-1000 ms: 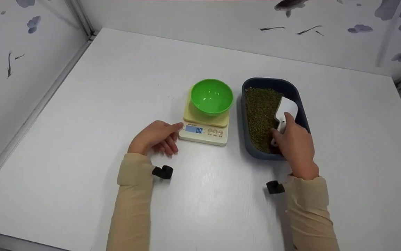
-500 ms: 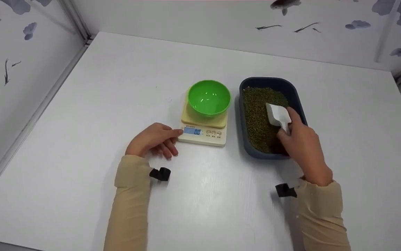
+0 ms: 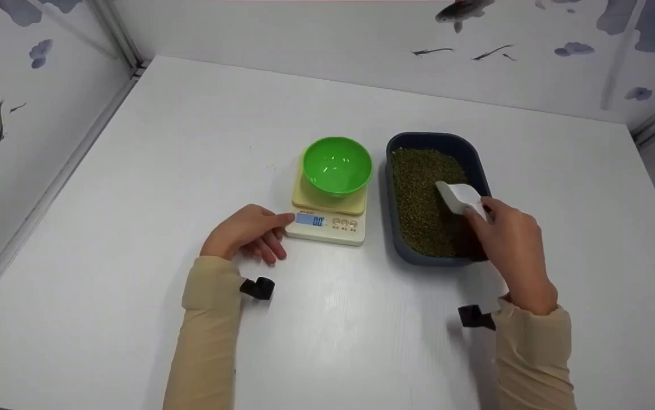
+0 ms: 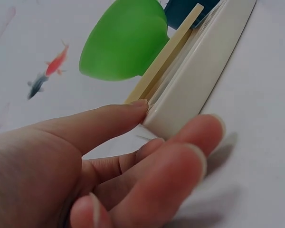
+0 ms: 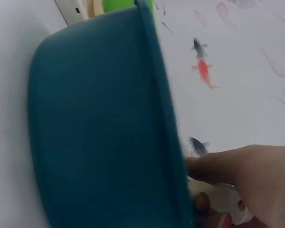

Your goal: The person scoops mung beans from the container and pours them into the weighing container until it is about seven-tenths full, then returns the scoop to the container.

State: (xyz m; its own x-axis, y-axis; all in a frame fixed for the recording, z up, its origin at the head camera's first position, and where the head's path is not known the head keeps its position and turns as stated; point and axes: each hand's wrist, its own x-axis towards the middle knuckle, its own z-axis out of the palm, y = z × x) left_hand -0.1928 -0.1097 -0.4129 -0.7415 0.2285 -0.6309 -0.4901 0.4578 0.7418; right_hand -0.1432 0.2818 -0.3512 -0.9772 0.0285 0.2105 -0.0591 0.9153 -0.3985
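My right hand (image 3: 512,242) grips a white scoop (image 3: 459,196) by its handle, its blade tilted down at the mung beans (image 3: 415,199) that fill much of a dark blue tub (image 3: 401,246). In the right wrist view the tub wall (image 5: 104,118) hides the blade. A kitchen scale (image 3: 327,234) stands left of the tub, reading 0.0, with an empty green bowl (image 3: 337,165) on its yellow platform (image 3: 327,202). My left hand (image 3: 247,230) touches the scale's front left corner with the thumb; its other fingers hang loosely curled beside it, as the left wrist view shows.
A white table (image 3: 105,273) carries everything. White panels with fish and plant prints (image 3: 464,11) border its back and left side. A black wrist mount (image 3: 258,288) juts from the left cuff, another black mount (image 3: 476,316) from the right one.
My right hand has shifted right and toward me, turning the scoop so its blade points left over the beans. The left hand stays at the scale, and the reading remains 0.0.
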